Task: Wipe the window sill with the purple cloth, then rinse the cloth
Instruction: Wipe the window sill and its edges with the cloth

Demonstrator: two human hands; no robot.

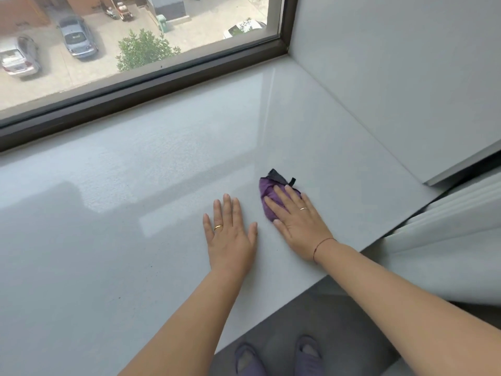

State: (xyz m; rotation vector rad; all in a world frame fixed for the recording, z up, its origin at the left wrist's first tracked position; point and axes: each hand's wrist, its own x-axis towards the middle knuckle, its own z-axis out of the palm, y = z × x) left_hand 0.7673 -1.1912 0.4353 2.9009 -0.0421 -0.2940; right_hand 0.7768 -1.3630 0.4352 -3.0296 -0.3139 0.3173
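Right hand (298, 226): laid flat, palm down, on the purple cloth (267, 189), fingers stretched out and pressing it to the sill rather than curled round it; a ring sits on one finger and a thin red cord circles the wrist.
Purple cloth: bunched under the right hand's fingers and palm, its far end sticking out past the fingertips, with a dark patch and a small black loop showing there; it lies on the sill toward the right end.
Left hand (230, 234): open and empty, palm flat on the bare sill just beside the right hand, thumb pointing toward it, not touching the cloth; a gold ring on one finger.
Window sill (108, 213): pale grey and glossy, stretching away to the left of both hands, with soft reflections on it.
Window frame (162, 85): dark, running along the sill's far edge, well beyond the fingertips.
Side wall (393, 77): pale, rising to the right of the cloth.
Curtain (447, 240): pale folds hanging just right of the right forearm.
Slippers (276, 359): purple, on the dark floor below the arms.
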